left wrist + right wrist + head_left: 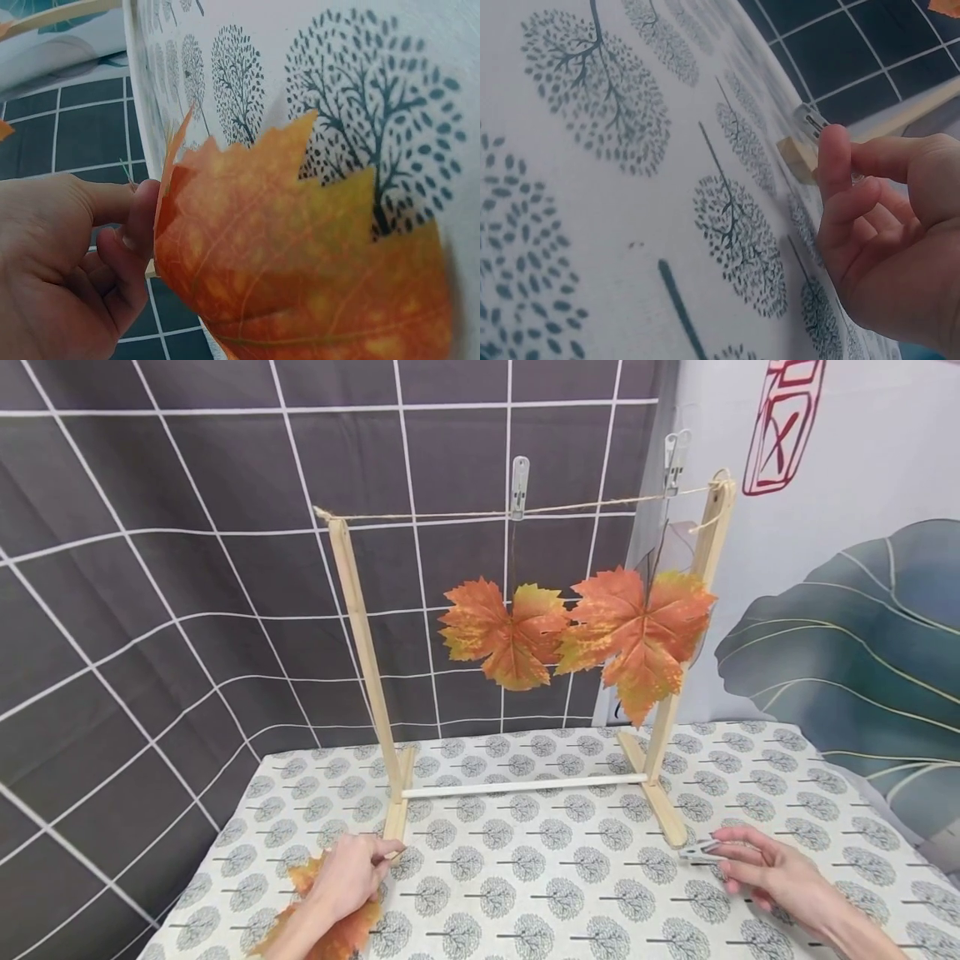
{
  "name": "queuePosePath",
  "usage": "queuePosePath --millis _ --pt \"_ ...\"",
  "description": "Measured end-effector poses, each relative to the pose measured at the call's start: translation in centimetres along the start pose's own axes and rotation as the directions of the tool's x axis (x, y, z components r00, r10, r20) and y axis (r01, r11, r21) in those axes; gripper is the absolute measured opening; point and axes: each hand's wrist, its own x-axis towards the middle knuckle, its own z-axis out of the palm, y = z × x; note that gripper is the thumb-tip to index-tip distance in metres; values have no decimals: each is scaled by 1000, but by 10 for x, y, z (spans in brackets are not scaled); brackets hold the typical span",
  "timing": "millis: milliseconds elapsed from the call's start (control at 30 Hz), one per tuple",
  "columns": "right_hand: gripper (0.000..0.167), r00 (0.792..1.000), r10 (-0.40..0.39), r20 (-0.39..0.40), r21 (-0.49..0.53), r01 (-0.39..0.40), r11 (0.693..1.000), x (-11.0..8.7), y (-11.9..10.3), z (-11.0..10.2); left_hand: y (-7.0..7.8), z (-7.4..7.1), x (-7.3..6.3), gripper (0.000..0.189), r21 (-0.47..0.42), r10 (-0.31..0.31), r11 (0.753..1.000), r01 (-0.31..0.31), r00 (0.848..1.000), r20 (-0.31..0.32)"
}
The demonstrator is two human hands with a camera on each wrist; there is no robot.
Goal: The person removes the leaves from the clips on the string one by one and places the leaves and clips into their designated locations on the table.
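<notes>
My left hand (347, 875) pinches the stem of an orange maple leaf (352, 933) over the front left of the table. In the left wrist view the leaf (300, 262) spreads out beyond the fingertips, its yellow-tinged edge facing the cloth. At the right, my right hand (780, 875) holds a pale clothespin (696, 852) between thumb and fingers, close to the rack's right foot. The right wrist view shows the clothespin's end (810, 120) poking out past the thumb, the rest hidden by the fingers.
A wooden rack with a left post (363, 652) and a white lower rod (525, 786) stands ahead. From its twine (450, 515), clothespins (519, 487) hold two maple leaves (510, 631). A tree-patterned cloth (525, 906) covers the table; a dark grid curtain (225, 460) hangs behind.
</notes>
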Motion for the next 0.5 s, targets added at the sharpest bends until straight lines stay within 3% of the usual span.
queuePosePath --millis 200,500 --pt "37 999 35 29 20 -36 999 1 3 -1 -2 2 -1 25 0 8 1000 -8 1000 4" --pt "36 997 74 -3 20 -74 997 1 7 2 -4 7 -3 27 10 17 1000 -17 1000 -4"
